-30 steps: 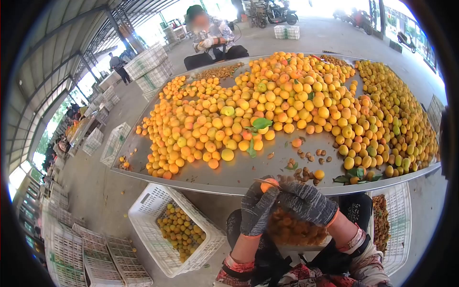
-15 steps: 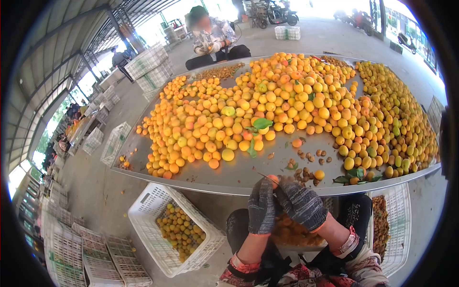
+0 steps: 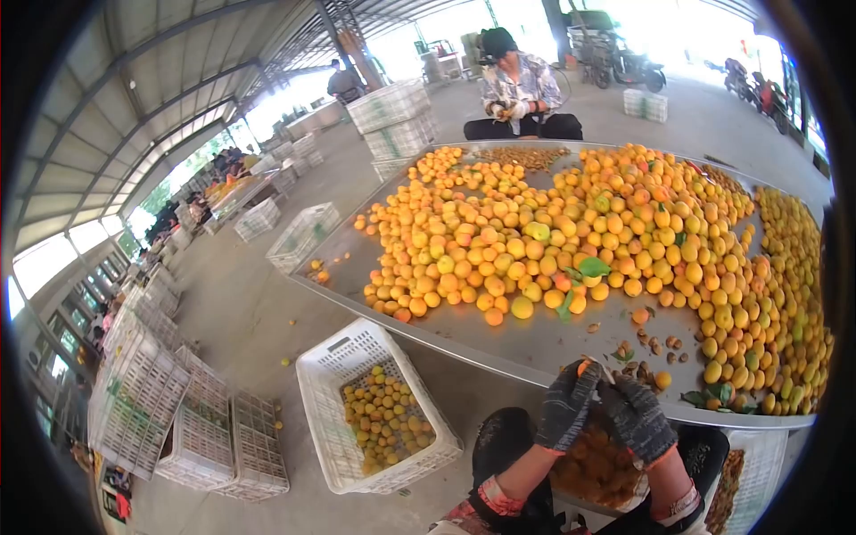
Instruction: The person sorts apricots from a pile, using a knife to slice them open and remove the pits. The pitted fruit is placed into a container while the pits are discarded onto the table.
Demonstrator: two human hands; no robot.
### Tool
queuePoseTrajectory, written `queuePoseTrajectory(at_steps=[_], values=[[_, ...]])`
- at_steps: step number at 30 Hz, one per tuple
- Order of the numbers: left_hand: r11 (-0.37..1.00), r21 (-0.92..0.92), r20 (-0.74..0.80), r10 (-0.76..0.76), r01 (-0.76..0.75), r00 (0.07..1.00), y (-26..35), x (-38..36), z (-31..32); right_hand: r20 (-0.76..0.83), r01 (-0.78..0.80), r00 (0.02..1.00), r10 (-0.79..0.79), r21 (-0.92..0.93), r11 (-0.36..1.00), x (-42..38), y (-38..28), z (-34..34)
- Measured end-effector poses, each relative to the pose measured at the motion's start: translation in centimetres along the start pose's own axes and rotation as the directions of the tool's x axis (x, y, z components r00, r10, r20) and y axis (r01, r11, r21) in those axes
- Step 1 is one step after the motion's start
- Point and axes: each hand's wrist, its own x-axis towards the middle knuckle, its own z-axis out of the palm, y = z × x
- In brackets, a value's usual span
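Both hands wear dark grey knitted gloves and meet at the near edge of the metal table [image 3: 499, 343]. My left hand [image 3: 568, 406] is closed on an apricot [image 3: 584, 366], whose orange flesh shows at the fingertips. Close beside it, my right hand [image 3: 637, 417] has its fingers pinched together near the fruit; what they hold is too small to make out. Loose pits [image 3: 655, 344] and a single apricot [image 3: 662, 380] lie just beyond the hands. A large heap of apricots [image 3: 499, 241] covers much of the table. Below the hands is a container of orange pieces [image 3: 596, 468].
A white crate [image 3: 312, 379] with apricots stands on the floor at the left of my legs. Stacked crates [image 3: 143, 401] are farther left. Across the table sits a co-worker [image 3: 522, 85], hands together. Another white crate [image 3: 758, 464] is at the lower right.
The view has swung left, so the table and hands appear farther right and lower. My hands have stayed close together, with the fingers now higher around the fruit.
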Motion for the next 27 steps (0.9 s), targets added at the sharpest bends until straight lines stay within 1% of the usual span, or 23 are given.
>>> queuePoseTrajectory(at_steps=[1, 2, 3, 4, 5, 6, 7, 8, 9, 11, 13, 14, 16, 18, 19, 20, 21, 22, 23, 24, 25, 26, 27], values=[[1.0, -0.002, -0.01, 0.006, -0.006, 1.0, 0.3, 0.2, -0.6, 0.008, 0.008, 1.0, -0.008, -0.001, 1.0, -0.2, -0.1, -0.7], [0.973, -0.145, 0.031, -0.179, 0.181, 0.983, 0.9, 0.5, -1.6, -0.038, -0.119, 0.989, 0.146, 0.392, 0.912, -0.4, 0.0, -1.4], [0.89, -0.275, 0.102, -0.348, 0.363, 0.932, 1.4, 0.8, -2.2, -0.022, -0.195, 0.952, 0.305, 0.723, 0.663, -0.4, 0.2, -2.1], [0.89, -0.277, 0.103, -0.346, 0.361, 0.932, 2.1, 0.7, -2.3, 0.03, -0.23, 0.909, 0.416, 0.867, 0.442, 0.1, 0.1, -2.5], [0.889, -0.194, 0.202, -0.377, 0.415, 0.904, 2.9, 0.3, -2.2, 0.028, -0.229, 0.909, 0.415, 0.867, 0.442, 0.2, -0.6, -2.5], [0.882, -0.104, 0.298, -0.412, 0.459, 0.861, 3.3, 0.0, -2.1, -0.098, -0.149, 0.965, 0.245, 0.563, 0.813, 0.5, -3.0, -2.3], [0.883, -0.103, 0.3, -0.411, 0.457, 0.861, 2.8, -0.2, -1.8, -0.131, -0.012, 0.991, 0.029, 0.13, 0.991, 0.6, -4.3, -2.1], [0.92, -0.136, 0.338, -0.306, 0.367, 0.89, 1.8, -0.6, -1.3, -0.116, 0.078, 0.988, -0.1, -0.184, 0.98, 0.7, -3.4, -2.0], [0.946, -0.173, 0.37, -0.195, 0.273, 0.908, 1.7, -0.7, -1.1, -0.117, 0.083, 0.988, -0.106, -0.185, 0.979, 0.8, -3.8, -2.0], [0.937, -0.179, 0.392, -0.212, 0.3, 0.895, 1.7, -0.9, -1.5, 0.01, 0.064, 0.998, -0.063, -0.104, 0.993, 1.1, -4.6, -2.0], [0.996, -0.086, 0.438, 0.072, -0.038, 0.896, 0.5, -1.0, -1.8, 0.021, 0.056, 0.998, -0.054, -0.092, 0.994, 1.0, -4.6, -2.0], [0.996, -0.086, 0.441, 0.073, -0.039, 0.894, 0.0, -0.9, -1.9, 0.031, 0.046, 0.999, -0.044, -0.081, 0.996, 0.9, -4.5, -2.0], [0.962, -0.116, 0.512, -0.156, 0.247, 0.845, 0.2, -0.9, -2.0, 0.052, 0.068, 0.997, -0.063, -0.097, 0.993, 0.9, -3.9, -2.3], [0.94, -0.113, 0.523, -0.22, 0.323, 0.823, 0.2, -1.0, -1.8, 0.077, 0.088, 0.994, -0.08, -0.113, 0.99, 0.7, -3.2, -2.5], [0.914, -0.108, 0.532, -0.279, 0.391, 0.8, 0.2, -1.0, -1.6, 0.076, 0.045, 0.996, -0.042, -0.042, 0.998, 0.7, -2.9, -2.5], [0.915, -0.108, 0.535, -0.276, 0.388, 0.799, -0.4, -1.1, -1.3, 0.076, 0.003, 0.997, -0.005, 0.031, 1.0, 0.8, -2.8, -2.7], [0.977, -0.078, 0.501, -0.136, 0.201, 0.855, -1.5, -1.5, -1.0, 0.071, 0.003, 0.997, -0.005, 0.029, 1.0, 0.7, -3.2, -2.7], [0.999, -0.04, 0.472, 0.012, 0.009, 0.882, -2.4, -2.0, -0.8, 0.085, -0.085, 0.994, 0.068, 0.218, 0.972, 0.5, -4.1, -2.7], [0.999, -0.041, 0.476, 0.009, 0.011, 0.88, -3.1, -2.3, -0.8, 0.113, -0.171, 0.984, 0.136, 0.398, 0.901, 0.3, -4.5, -2.6], [0.962, 0.152, 0.478, 0.131, -0.228, 0.869, -3.5, -2.5, -0.8, 0.11, -0.171, 0.984, 0.138, 0.398, 0.901, 0.3, -3.9, -2.7], [0.831, 0.331, 0.502, 0.246, -0.447, 0.829, -3.8, -2.7, -0.6, 0.103, -0.057, 0.994, 0.031, 0.258, 0.965, 0.4, -2.8, -2.8], [0.831, 0.329, 0.504, 0.247, -0.448, 0.828, -4.0, -2.9, -0.3, 0.112, 0.064, 0.991, -0.077, 0.111, 0.992, 0.4, -2.1, -2.9], [0.916, 0.28, 0.432, 0.148, -0.288, 0.89, -4.0, -3.2, 0.0, 0.109, 0.065, 0.991, -0.077, 0.111, 0.992, 0.3, -2.5, -2.7]])
